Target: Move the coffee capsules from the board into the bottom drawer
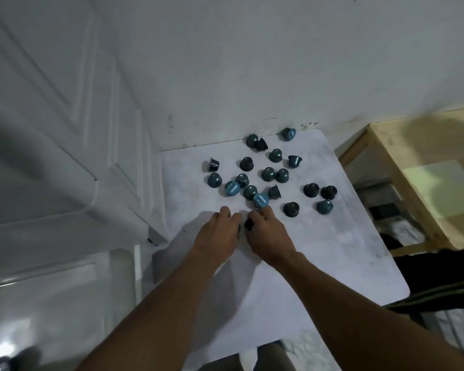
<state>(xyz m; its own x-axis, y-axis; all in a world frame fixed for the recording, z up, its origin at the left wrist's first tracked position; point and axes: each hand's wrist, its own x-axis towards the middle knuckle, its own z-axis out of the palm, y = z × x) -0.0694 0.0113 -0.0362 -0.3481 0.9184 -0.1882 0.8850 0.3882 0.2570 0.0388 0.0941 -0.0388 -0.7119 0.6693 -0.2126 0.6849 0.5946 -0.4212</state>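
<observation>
Coffee capsules (268, 174) lie scattered over the white board (332, 236) at frame centre, most dome-up, so each invites a pinch from above. Just below the cluster, the right hand (268, 236) curls around a dark capsule (249, 224). The left hand (217, 231) beside it is cupped downward; whether it holds anything I cannot tell. No drawer is clearly visible.

Two bare forearms reach forward, hands close together, palms down.

The left hand (217, 231) has its fingers curled under, knuckles up. The right hand (267, 232) sits just beside it, fingers bent and pinching a small dark rounded coffee capsule (248, 224) at its thumb side.
</observation>
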